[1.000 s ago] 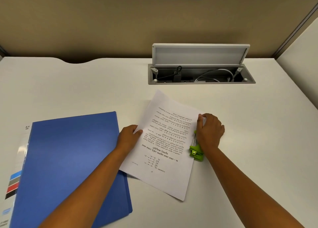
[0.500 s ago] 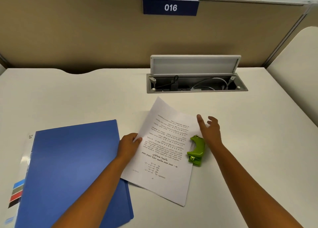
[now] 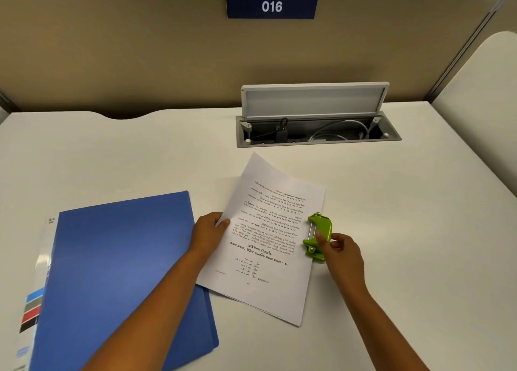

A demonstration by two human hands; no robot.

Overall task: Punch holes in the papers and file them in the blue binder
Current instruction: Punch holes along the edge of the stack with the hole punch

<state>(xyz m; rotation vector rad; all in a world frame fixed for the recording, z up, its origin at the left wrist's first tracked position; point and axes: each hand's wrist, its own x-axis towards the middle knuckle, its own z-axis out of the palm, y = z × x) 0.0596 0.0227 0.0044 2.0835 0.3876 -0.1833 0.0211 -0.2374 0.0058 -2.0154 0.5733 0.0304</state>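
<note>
A thin stack of printed papers lies tilted on the white desk, its lower left corner over the closed blue binder. My left hand pinches the left edge of the papers, thumb on top. A green hole punch sits on the papers' right edge. My right hand grips the punch's near end with thumb and curled fingers.
An open cable box with its lid raised and cables inside is sunk into the desk behind the papers. A beige partition with a blue "016" sign stands at the back. A white divider rises on the right.
My right hand lifted off the punch, opened beside it, then came back toward me and took hold of its near end. The left hand stayed on the papers. The camera tilted up.
</note>
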